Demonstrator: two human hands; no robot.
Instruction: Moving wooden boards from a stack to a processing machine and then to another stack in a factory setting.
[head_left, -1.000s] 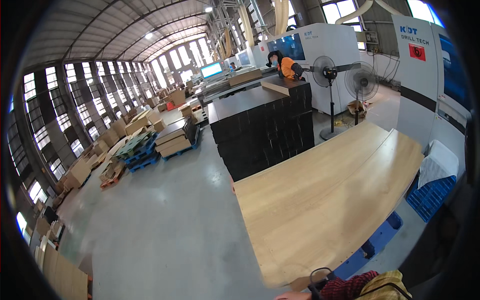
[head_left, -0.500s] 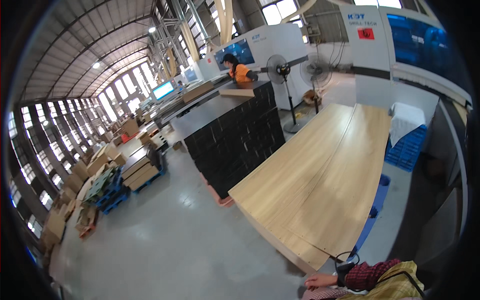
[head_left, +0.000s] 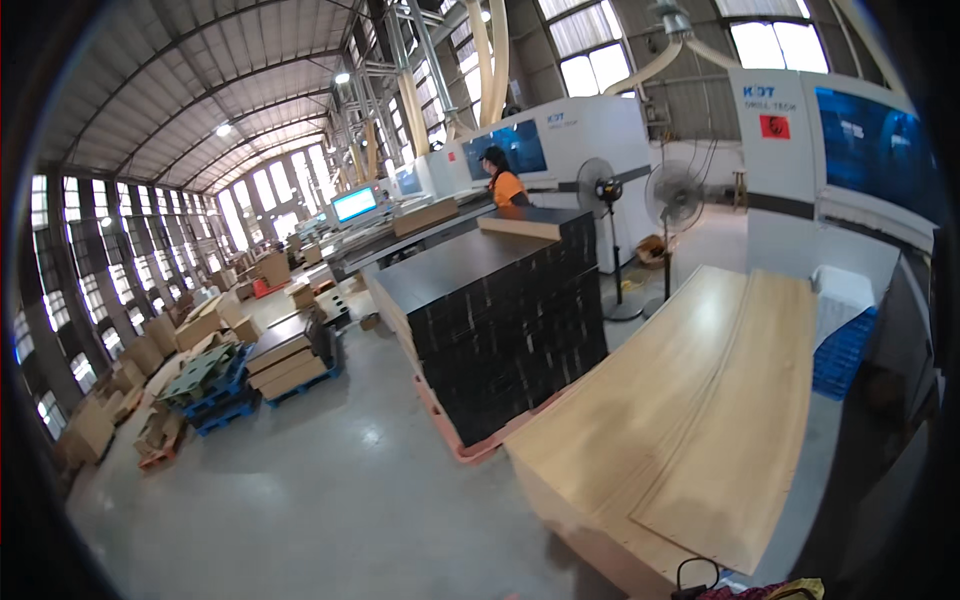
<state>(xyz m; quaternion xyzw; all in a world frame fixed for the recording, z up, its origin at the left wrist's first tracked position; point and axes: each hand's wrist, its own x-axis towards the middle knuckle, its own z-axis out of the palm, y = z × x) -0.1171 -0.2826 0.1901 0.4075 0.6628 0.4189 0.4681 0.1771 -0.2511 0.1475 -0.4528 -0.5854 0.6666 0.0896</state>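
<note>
Neither of my hands shows. At the lower right edge only a strip of dark red sleeve [head_left: 745, 592] and yellow cloth [head_left: 803, 590] comes into view, beside a thin black loop of cord [head_left: 698, 562]. Close to these lies the near end of a stack of light wood-grain panels [head_left: 600, 440]. Its top carries a long, narrower panel [head_left: 740, 430] lying slightly askew, and a shadow falls across the near part.
Left of the panels, a tall stack of black boards [head_left: 510, 350] stands on a red pallet [head_left: 475, 450]. Behind are two standing fans [head_left: 600, 190], white machines [head_left: 780, 215] and a person in orange [head_left: 508, 187]. Blue pallets [head_left: 845, 355] and cartons [head_left: 205, 325] flank the grey floor [head_left: 330, 500].
The view has tilted up and turned slightly left, so panels and machines sit lower and farther right. The hand and forearm seen earlier at lower right have left the picture, except for some sleeve.
</note>
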